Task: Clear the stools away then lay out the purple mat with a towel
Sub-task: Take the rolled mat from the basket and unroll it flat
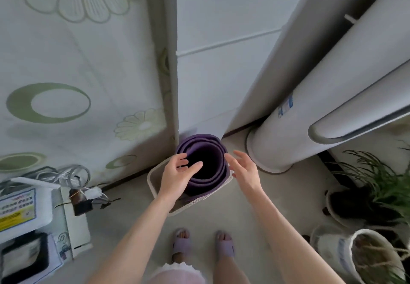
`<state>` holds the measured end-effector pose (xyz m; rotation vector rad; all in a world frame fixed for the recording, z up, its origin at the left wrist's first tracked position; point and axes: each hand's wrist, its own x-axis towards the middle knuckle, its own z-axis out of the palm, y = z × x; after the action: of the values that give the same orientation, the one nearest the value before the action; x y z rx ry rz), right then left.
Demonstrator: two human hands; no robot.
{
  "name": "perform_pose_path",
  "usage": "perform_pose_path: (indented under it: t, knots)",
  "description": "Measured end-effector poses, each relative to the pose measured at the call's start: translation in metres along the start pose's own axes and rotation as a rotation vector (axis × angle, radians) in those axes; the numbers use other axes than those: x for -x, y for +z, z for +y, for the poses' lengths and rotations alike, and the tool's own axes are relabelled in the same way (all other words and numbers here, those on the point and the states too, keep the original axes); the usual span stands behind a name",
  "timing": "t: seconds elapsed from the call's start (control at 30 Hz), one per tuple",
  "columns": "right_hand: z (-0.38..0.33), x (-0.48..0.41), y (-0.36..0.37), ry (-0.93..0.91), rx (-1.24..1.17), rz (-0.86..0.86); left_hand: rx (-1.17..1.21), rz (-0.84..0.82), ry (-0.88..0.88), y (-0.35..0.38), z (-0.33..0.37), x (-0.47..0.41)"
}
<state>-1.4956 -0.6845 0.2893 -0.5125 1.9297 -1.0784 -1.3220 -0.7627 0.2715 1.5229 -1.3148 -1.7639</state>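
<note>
Purple rolled mat (214,178) upright in the white basket (151,181), your left hand (175,175) loose on its rim at 9 o'clock, right hand (244,173) spread and empty at 3 o'clock: lifting one layer may telescope the roll or drag the basket.

Pale floor (133,217) meets a white wall (221,17), flower-patterned panel (66,62) left, tall white column (310,110) and potted plants (381,184) right.
</note>
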Motion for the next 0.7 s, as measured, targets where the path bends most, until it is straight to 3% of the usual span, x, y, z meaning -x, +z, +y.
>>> perform_pose_path:
  t: [0.23, 0.47, 0.7]
  knots:
    - [-0.003, -0.06, -0.015, 0.007, 0.107, -0.174, 0.054, 0.183, -0.05, 0.034, -0.016, -0.02]
    - [0.03, -0.114, -0.035, 0.021, 0.21, -0.442, 0.16, 0.574, -0.214, 0.101, -0.063, -0.021]
    - [0.069, -0.167, -0.04, -0.026, 0.207, -0.54, 0.135, 0.893, -0.317, 0.149, -0.112, -0.033]
